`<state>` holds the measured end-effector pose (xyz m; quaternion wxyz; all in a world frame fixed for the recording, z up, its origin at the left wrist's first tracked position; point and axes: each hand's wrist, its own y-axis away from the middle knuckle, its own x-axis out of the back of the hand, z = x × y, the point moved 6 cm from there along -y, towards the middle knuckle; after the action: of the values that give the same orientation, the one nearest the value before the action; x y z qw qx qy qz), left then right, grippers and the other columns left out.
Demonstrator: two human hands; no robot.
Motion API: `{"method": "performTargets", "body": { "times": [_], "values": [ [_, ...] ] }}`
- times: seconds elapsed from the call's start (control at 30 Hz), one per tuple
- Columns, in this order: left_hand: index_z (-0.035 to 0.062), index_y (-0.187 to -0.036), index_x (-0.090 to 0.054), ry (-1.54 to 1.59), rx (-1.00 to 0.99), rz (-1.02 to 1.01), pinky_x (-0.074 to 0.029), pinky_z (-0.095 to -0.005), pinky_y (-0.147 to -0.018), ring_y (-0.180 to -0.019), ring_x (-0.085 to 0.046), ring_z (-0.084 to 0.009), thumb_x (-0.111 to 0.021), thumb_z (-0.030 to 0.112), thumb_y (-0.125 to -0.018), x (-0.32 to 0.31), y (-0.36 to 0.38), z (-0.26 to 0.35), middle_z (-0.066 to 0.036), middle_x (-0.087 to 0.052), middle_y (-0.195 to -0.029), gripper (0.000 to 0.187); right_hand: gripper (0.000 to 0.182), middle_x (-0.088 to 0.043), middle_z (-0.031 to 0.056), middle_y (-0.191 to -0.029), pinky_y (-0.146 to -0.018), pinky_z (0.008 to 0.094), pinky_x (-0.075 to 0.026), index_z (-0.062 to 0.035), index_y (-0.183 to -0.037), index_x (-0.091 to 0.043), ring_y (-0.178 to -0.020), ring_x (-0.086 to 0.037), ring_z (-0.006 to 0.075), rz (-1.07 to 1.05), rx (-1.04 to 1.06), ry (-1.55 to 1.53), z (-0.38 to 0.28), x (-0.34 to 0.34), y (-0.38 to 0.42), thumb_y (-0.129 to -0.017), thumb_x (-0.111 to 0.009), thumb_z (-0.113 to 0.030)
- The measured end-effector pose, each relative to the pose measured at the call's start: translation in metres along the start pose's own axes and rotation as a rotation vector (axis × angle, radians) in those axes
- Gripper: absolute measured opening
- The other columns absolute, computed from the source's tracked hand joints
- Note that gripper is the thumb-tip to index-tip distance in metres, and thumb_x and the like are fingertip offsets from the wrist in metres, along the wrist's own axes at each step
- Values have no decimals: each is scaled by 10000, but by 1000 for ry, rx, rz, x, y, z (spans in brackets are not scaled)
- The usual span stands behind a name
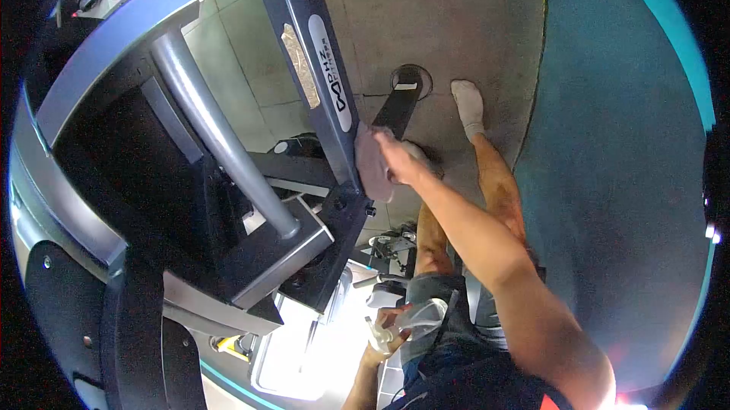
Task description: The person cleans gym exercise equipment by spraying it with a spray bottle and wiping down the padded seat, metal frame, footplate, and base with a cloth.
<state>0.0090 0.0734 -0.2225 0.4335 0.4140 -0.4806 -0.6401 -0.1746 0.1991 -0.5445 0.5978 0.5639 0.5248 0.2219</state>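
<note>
My right hand [399, 159] reaches out with its fingers pressing a greyish cloth [372, 170] on the side of a dark metal upright [304, 37]. The upright belongs to a gym machine and bears a white brand label [329, 75]. Low and near my body, my left hand [391, 330] is wrapped round a clear spray bottle [427, 319] with a pale nozzle. The bottle lies tilted across the front of my shorts.
A thick silver-grey tube [213, 121] and black panels of the machine fill the left side. A black foot bar [399, 106] runs along the tiled floor [449, 15] near my socked foot [468, 102]. Dark matting [608, 182] covers the right. Bright light glares at lower left.
</note>
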Motion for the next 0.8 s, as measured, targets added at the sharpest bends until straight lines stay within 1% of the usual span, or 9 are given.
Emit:
{"method": "performTargets", "body": {
  "times": [0.1, 0.17, 0.2, 0.27, 0.43, 0.57, 0.63, 0.77, 0.8],
  "values": [
    [74, -1247, -444, -2, 36, 16, -343, -424, -1110, -1344, -446, -302, -686, -10, -857, 3, 1, -9, -212, -506, -1400, 467, 499, -685, 168, -1030, -843, 403, -487, 31, -1047, -646, -937, -646, 315, 45, 316, 571, 17, 7, 15, -998, -435, -419],
    [64, -1234, -458, 40, -1, 21, -343, -429, -1115, -1342, -447, -299, -694, -18, -845, 6, 5, -2, -216, -507, -1396, 462, 455, -695, 125, -803, -711, 382, -508, 38, -858, -659, -757, -664, 288, 218, 207, 387, 20, 18, 50, -1003, -458, -343],
    [62, -1231, -459, 66, -31, 23, -342, -431, -1116, -1340, -449, -299, -692, -21, -844, 8, 7, -6, -217, -509, -1394, 459, 386, -656, 141, -774, -682, 380, -512, 44, -888, -650, -718, -651, 262, 236, 216, -89, 47, 17, 57, -992, -500, -296],
    [59, -1228, -460, 83, -51, 24, -339, -434, -1119, -1337, -453, -300, -687, -28, -842, 6, 11, -12, -219, -514, -1387, 456, 333, -660, 193, -764, -654, 412, -515, 34, -932, -656, -692, -653, 325, 124, 144, -78, 35, -6, 83, -964, -524, -270],
    [56, -1224, -459, 57, -41, 27, -334, -444, -1122, -1333, -457, -312, -676, -49, -831, 3, 3, -3, -228, -527, -1364, 461, 284, -615, 296, -1098, -845, 436, -523, -3, -1046, -667, -982, -639, 420, 374, 641, 301, 10, -51, 145, -886, -561, -213],
    [42, -1211, -463, -33, -25, 0, -357, -455, -1102, -1315, -468, -323, -663, -61, -818, 7, 4, -15, -234, -533, -1350, 454, 287, -677, 228, -965, -808, 435, -534, -28, -1104, -660, -926, -675, 338, 263, 307, -18, 56, -16, 184, -924, -526, -206],
    [35, -1210, -462, -69, -35, -14, -363, -448, -1095, -1307, -474, -318, -664, -66, -811, 9, 3, -15, -228, -536, -1349, 459, 391, -649, 268, -1015, -881, 443, -483, 35, -1132, -623, -993, -635, 378, 311, 268, -30, 52, 5, 167, -944, -513, -290],
    [29, -1211, -459, -113, 20, -3, -377, -431, -1079, -1291, -488, -311, -676, -70, -799, 7, 1, -26, -228, -544, -1341, 476, 714, -505, 458, -1202, -1114, 483, -303, 235, -1179, -503, -1224, -468, 555, 656, 828, 357, 37, -19, 70, -954, -514, -442],
    [34, -1210, -459, -21, 18, 3, -404, -407, -1046, -1269, -506, -296, -683, -74, -798, 3, 0, -23, -229, -543, -1345, 482, 647, -543, 438, -1152, -1080, 495, -343, 198, -1170, -533, -1182, -517, 529, 677, 867, 358, 35, -14, 66, -954, -515, -412]
  ]
}}
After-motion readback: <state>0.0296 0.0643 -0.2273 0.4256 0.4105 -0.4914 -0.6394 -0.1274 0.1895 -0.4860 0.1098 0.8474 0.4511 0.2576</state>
